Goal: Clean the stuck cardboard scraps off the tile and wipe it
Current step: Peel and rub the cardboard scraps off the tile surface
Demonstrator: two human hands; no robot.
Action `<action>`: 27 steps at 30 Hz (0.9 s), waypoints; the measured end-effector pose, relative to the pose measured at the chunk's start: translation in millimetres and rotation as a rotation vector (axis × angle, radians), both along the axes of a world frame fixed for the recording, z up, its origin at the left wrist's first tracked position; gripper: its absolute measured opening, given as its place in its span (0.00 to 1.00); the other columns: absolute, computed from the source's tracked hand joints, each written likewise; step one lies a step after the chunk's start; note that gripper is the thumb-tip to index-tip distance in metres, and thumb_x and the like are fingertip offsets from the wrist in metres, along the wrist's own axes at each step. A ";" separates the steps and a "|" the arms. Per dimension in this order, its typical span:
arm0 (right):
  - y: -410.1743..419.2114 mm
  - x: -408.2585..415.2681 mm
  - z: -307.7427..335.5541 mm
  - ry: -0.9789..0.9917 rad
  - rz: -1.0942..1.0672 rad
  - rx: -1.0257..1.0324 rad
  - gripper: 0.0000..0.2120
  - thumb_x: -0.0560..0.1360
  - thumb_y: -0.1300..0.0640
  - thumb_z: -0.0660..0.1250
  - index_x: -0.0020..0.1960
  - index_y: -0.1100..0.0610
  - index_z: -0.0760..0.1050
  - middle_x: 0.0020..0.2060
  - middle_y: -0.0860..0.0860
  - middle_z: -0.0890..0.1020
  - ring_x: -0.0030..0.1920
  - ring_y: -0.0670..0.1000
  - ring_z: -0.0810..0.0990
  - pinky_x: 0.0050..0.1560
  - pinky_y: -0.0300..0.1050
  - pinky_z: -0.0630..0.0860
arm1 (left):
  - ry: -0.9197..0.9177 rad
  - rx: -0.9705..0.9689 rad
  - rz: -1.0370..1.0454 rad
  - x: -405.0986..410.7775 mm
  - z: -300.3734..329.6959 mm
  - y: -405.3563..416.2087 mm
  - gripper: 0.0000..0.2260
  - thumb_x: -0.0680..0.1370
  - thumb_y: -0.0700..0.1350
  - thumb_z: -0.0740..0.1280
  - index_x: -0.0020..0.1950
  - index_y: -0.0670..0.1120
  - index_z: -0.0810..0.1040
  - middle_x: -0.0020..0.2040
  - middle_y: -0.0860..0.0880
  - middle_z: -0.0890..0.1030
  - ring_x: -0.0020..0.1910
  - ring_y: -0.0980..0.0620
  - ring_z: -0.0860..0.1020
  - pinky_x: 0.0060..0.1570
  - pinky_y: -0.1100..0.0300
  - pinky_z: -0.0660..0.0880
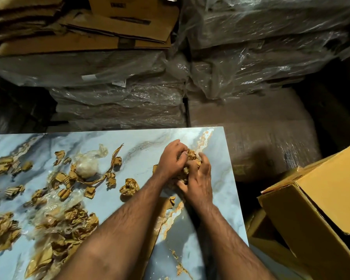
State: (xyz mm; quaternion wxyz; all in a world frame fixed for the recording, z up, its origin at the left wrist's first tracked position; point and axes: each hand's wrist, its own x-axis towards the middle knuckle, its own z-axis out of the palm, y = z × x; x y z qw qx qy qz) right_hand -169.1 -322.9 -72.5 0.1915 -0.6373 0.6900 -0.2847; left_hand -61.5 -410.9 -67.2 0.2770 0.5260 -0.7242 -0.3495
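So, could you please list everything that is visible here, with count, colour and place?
tile: one, pale blue marble pattern with orange veins, lying flat across the lower left.
cardboard scraps: many, brown, scattered over the left and middle of the tile.
scrap wad: one, brown, near the tile's far right corner, between both hands.
plastic film ball: one, clear whitish, among the scraps.
wrapped stacks: several, grey-brown under clear plastic, behind the tile.
flattened cartons: several, brown, on top of the left stack.
cardboard boxes: two or more, yellow-brown, lower right beside the tile.
left hand: one, grip curled on the wad.
right hand: one, grip curled on the wad.
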 end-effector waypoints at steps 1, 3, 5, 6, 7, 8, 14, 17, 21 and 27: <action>-0.9 -0.3 -0.1 -0.015 0.018 -0.012 0.40 0.66 0.35 0.69 0.71 0.52 0.60 0.75 0.56 0.55 0.73 0.60 0.61 0.70 0.59 0.67 | -0.009 0.007 0.020 1.3 -3.2 8.3 0.12 0.77 0.46 0.59 0.52 0.43 0.78 0.57 0.46 0.80 0.68 0.48 0.70 0.67 0.53 0.67; -2.1 -2.1 0.8 0.011 0.065 0.009 0.52 0.64 0.29 0.64 0.78 0.51 0.46 0.78 0.57 0.53 0.75 0.60 0.58 0.71 0.59 0.61 | -0.013 0.027 0.065 1.3 -5.1 22.2 0.14 0.79 0.47 0.57 0.56 0.43 0.77 0.63 0.48 0.79 0.70 0.49 0.69 0.69 0.51 0.66; -6.4 -4.1 5.0 0.120 0.112 0.086 0.57 0.63 0.30 0.66 0.79 0.49 0.41 0.79 0.56 0.50 0.78 0.59 0.52 0.72 0.60 0.58 | 0.003 0.061 0.111 -1.8 1.1 32.2 0.16 0.81 0.49 0.54 0.61 0.45 0.75 0.62 0.49 0.78 0.64 0.51 0.73 0.65 0.50 0.69; -8.9 -4.9 6.2 0.186 0.131 0.110 0.57 0.62 0.33 0.71 0.80 0.49 0.43 0.79 0.55 0.50 0.78 0.60 0.51 0.72 0.62 0.58 | 0.027 0.100 0.145 -4.3 5.9 35.9 0.16 0.82 0.50 0.53 0.64 0.47 0.74 0.62 0.49 0.78 0.62 0.52 0.73 0.63 0.50 0.70; -12.0 -4.9 6.1 0.246 0.146 0.119 0.57 0.62 0.36 0.74 0.80 0.50 0.47 0.79 0.56 0.51 0.78 0.60 0.52 0.72 0.63 0.58 | 0.065 0.160 0.185 -6.9 11.1 38.2 0.16 0.83 0.51 0.52 0.68 0.49 0.71 0.64 0.49 0.77 0.63 0.51 0.73 0.64 0.51 0.70; -14.6 -4.4 6.9 0.300 0.152 0.114 0.55 0.61 0.39 0.76 0.80 0.50 0.51 0.78 0.56 0.54 0.77 0.60 0.53 0.72 0.63 0.58 | 0.110 0.241 0.224 -9.1 13.7 38.6 0.18 0.84 0.53 0.50 0.72 0.52 0.67 0.67 0.50 0.75 0.66 0.50 0.72 0.66 0.51 0.68; -23.2 7.8 3.5 0.243 0.044 -0.016 0.29 0.68 0.57 0.76 0.67 0.55 0.74 0.60 0.54 0.77 0.60 0.58 0.72 0.64 0.57 0.71 | 0.140 0.413 0.158 -3.5 16.0 38.1 0.27 0.76 0.68 0.44 0.75 0.69 0.45 0.78 0.49 0.63 0.76 0.50 0.61 0.76 0.44 0.55; -29.7 2.5 4.9 0.180 0.061 -0.034 0.20 0.68 0.57 0.72 0.59 0.54 0.77 0.53 0.52 0.78 0.53 0.58 0.73 0.55 0.54 0.74 | -0.120 0.002 0.174 4.1 28.8 50.2 0.26 0.81 0.56 0.46 0.79 0.54 0.56 0.79 0.47 0.59 0.78 0.54 0.54 0.77 0.49 0.38; -26.9 -10.5 3.0 0.188 0.173 -0.016 0.23 0.62 0.57 0.72 0.57 0.55 0.76 0.55 0.52 0.76 0.54 0.58 0.72 0.56 0.52 0.73 | -0.193 0.093 0.408 1.6 17.7 79.3 0.27 0.81 0.56 0.44 0.78 0.50 0.60 0.81 0.47 0.47 0.79 0.52 0.43 0.75 0.53 0.35; -24.2 -24.1 10.1 0.214 0.318 0.091 0.22 0.64 0.49 0.71 0.57 0.54 0.75 0.55 0.54 0.76 0.52 0.61 0.74 0.52 0.52 0.73 | 0.227 0.363 0.403 -21.2 17.7 91.3 0.23 0.84 0.52 0.50 0.79 0.49 0.56 0.81 0.50 0.44 0.79 0.54 0.43 0.77 0.52 0.41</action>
